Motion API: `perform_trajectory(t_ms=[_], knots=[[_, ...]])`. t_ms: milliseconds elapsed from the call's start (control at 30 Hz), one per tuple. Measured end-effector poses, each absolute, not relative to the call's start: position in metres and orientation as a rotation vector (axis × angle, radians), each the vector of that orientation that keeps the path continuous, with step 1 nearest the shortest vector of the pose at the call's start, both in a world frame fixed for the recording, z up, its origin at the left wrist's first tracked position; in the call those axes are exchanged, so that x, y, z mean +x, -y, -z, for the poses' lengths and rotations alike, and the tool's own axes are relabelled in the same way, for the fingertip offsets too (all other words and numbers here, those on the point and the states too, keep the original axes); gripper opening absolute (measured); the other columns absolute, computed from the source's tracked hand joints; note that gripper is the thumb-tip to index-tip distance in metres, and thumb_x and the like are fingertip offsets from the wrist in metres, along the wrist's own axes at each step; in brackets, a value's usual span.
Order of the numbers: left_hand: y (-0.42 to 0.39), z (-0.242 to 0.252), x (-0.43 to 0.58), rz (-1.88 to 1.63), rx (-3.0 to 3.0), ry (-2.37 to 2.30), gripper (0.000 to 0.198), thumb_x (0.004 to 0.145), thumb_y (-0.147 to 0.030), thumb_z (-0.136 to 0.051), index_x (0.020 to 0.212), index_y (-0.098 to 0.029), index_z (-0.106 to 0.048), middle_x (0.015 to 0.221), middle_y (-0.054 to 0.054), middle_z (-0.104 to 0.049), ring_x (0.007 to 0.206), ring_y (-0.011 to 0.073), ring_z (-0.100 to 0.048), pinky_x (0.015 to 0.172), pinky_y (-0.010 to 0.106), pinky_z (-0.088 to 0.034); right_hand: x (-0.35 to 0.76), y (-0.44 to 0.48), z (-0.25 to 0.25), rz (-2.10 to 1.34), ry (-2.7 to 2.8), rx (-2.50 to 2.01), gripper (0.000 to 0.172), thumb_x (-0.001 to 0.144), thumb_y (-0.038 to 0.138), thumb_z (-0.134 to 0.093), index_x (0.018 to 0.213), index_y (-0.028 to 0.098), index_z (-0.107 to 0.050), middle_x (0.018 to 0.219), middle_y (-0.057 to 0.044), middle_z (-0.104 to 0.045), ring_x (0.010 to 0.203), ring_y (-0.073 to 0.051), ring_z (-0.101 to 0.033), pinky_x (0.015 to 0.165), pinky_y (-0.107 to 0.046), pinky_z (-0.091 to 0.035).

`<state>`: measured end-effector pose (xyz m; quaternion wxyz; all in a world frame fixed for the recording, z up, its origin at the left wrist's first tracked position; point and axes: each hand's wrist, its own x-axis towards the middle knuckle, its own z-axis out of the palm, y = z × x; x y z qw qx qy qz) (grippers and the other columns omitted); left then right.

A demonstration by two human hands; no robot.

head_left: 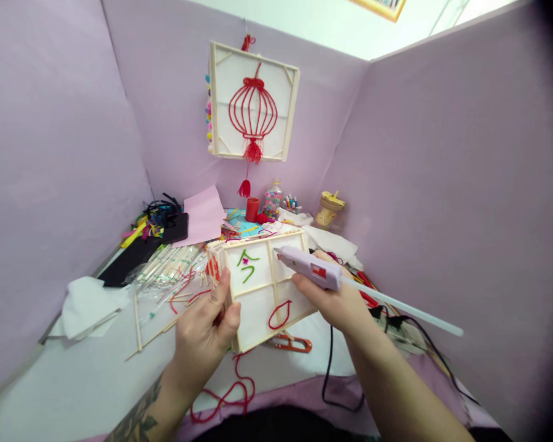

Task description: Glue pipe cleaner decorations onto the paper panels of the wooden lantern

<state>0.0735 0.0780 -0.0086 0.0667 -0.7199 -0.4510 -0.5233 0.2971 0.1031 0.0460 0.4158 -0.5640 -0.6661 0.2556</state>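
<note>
My left hand (pixel 207 319) grips the left edge of a box-shaped lantern (pixel 253 313) made of thin wooden sticks and white paper, tilted above the table. Green strands form a character (pixel 247 265) in its upper left pane. A loop of red yarn (pixel 280 315) lies on the lower right pane. Closed around a pale purple glue gun (pixel 311 267) is my right hand (pixel 334 301). The gun's nozzle is over the upper right pane; whether it touches is unclear. A long translucent glue stick (pixel 405 305) sticks out of its back.
A finished lantern (pixel 253 104) with a red yarn design hangs on the back panel. Orange thread snips (pixel 292 344) lie below the held lantern. Bagged sticks (pixel 166 267), white cloth (pixel 90 304) and red yarn (pixel 228 396) are at left and front. A black cord (pixel 327 380) runs at right.
</note>
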Motion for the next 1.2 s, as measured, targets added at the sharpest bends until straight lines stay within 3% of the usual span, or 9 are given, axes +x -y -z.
perform_trajectory(t_ms=[367, 1200], knots=[[-0.0769, 0.0087, 0.0739, 1.575, -2.174, 1.417, 0.039, 0.091, -0.027, -0.053, 0.126, -0.011, -0.062, 0.062, -0.001, -0.062, 0.048, 0.0073, -0.049, 0.053, 0.018, -0.043, 0.2968, -0.1045, -0.0463, -0.631, 1.692, -1.396, 0.026, 0.077, 0.037, -0.063, 0.071, 0.021, -0.043, 0.063, 0.005, -0.045, 0.055, -0.010, -0.040, 0.050, -0.025, -0.029], [-0.0769, 0.0085, 0.0743, 1.582, -2.149, 1.419, 0.041, 0.091, -0.028, -0.053, 0.128, -0.012, -0.061, 0.059, -0.002, -0.058, 0.047, 0.0075, -0.047, 0.053, 0.018, -0.042, 0.2979, -0.1026, -0.0455, -0.628, 1.696, -1.402, 0.023, 0.075, 0.036, -0.063, 0.072, 0.021, -0.047, 0.062, 0.004, -0.047, 0.054, -0.011, -0.042, 0.048, -0.024, -0.031]])
